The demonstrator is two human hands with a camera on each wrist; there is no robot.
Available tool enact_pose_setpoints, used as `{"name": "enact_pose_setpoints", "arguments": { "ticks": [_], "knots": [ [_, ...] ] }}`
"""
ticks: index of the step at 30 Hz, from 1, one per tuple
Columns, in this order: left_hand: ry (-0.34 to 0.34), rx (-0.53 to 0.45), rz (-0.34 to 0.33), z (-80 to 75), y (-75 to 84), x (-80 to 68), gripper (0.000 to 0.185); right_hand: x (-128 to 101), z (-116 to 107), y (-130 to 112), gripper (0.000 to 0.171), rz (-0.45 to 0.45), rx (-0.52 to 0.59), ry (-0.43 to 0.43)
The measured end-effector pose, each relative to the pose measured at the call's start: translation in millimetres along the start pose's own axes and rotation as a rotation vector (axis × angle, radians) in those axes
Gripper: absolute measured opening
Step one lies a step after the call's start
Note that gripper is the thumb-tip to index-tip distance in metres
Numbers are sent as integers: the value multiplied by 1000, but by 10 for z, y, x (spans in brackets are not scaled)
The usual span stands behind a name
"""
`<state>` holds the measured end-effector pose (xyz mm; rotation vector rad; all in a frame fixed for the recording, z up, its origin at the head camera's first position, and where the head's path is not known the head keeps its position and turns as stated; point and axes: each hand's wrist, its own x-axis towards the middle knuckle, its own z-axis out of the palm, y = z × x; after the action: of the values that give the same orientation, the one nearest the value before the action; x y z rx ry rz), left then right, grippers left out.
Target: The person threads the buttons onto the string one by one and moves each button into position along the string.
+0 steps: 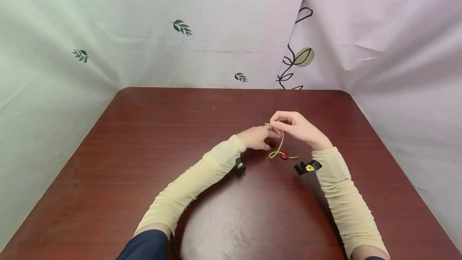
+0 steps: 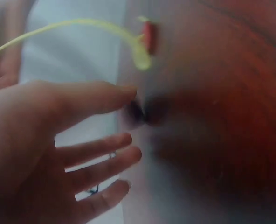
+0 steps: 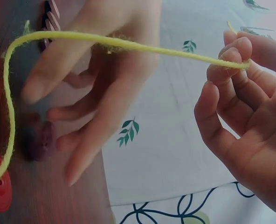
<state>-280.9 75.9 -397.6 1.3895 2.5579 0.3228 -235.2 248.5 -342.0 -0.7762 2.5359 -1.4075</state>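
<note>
My right hand (image 1: 298, 128) pinches a yellow string (image 3: 175, 52) between thumb and fingers, a short end sticking out past the fingertips. From there the string hangs down to a red button (image 1: 284, 155), passing through one of its holes. That button rests on the table. My left hand (image 1: 255, 138) reaches low over the table beside the right one, fingers spread and loosely bent. Close to its fingertips is a dark purple button (image 3: 41, 142), which also shows as a dark disc (image 2: 133, 113) just under the thumb in the left wrist view. The left hand is blurred in the right wrist view.
Several dark, pink-edged discs (image 3: 51, 21) appear beyond the left hand in the right wrist view. The glossy brown table (image 1: 173, 111) meets white patterned cloth (image 1: 216, 23) at its back and sides. Black wrist cameras (image 1: 308, 167) sit under both sleeves.
</note>
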Motion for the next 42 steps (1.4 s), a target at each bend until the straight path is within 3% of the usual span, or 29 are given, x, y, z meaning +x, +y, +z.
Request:
{"name": "enact_pose_setpoints", "arguments": {
  "ticks": [5,9,15,21,28,32,36,42],
  "knots": [
    [27,71,-19,87,59,90,28,26,25,-8,13,-6,4,-26],
    [64,43,-44,99,60,80,16,41,47,-15,10,-13,4,-35],
    [92,-40,-35,63,-2,-8,15,61,66,7,12,-25,5,-53],
    [174,-138,-33,-60,-84,-166,16,73,68,36,10,-30,-15,-59],
    [300,-246,5,-222,-128,-455,21,76,72,27,6,-9,-8,-58],
    [350,-301,-5,-258,-139,-610,20,63,66,40,6,-5,-23,-66],
    [340,-397,-49,-282,-162,-722,20,42,58,54,6,4,-25,-71],
    [321,-442,-93,-307,-206,-822,24,39,82,58,5,9,-34,-87]
  ]
}}
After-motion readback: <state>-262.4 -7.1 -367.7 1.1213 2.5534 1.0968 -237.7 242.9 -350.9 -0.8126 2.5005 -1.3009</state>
